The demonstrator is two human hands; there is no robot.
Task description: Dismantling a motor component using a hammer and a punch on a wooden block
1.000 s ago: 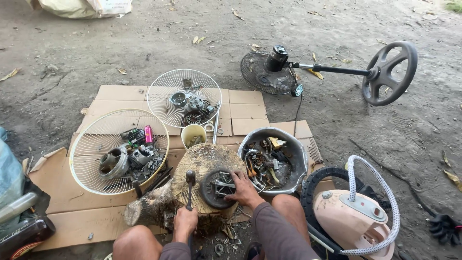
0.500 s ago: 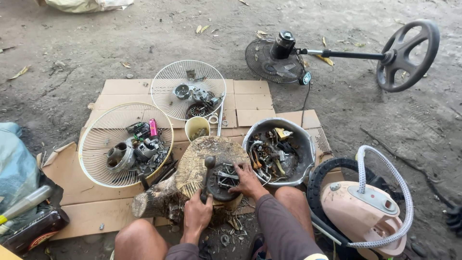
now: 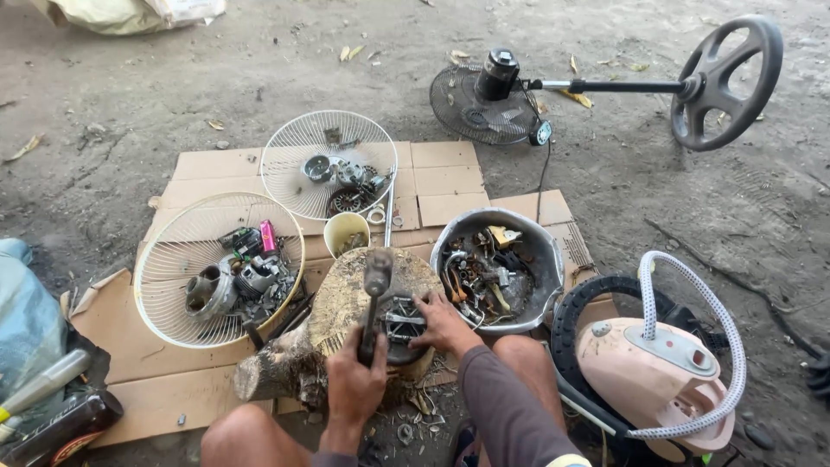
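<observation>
A round wooden stump (image 3: pixel 346 298) stands between my knees. On top of it lies a small dark motor part (image 3: pixel 399 324). My right hand (image 3: pixel 439 322) presses on that part from the right side. My left hand (image 3: pixel 354 380) grips the handle of a hammer (image 3: pixel 375 285), whose metal head is raised over the stump, just left of the motor part.
Two white fan guards (image 3: pixel 220 268) (image 3: pixel 328 164) hold scrap parts on flattened cardboard (image 3: pixel 445 186). A cream cup (image 3: pixel 346 232) and a grey bowl (image 3: pixel 545 259) of metal scrap sit nearby. A pink appliance with hose (image 3: pixel 657 363) is at right, a fan stand (image 3: pixel 605 85) beyond.
My left hand has lifted the hammer so its head is higher above the stump. The right hand stays on the motor part. The camera has shifted slightly.
</observation>
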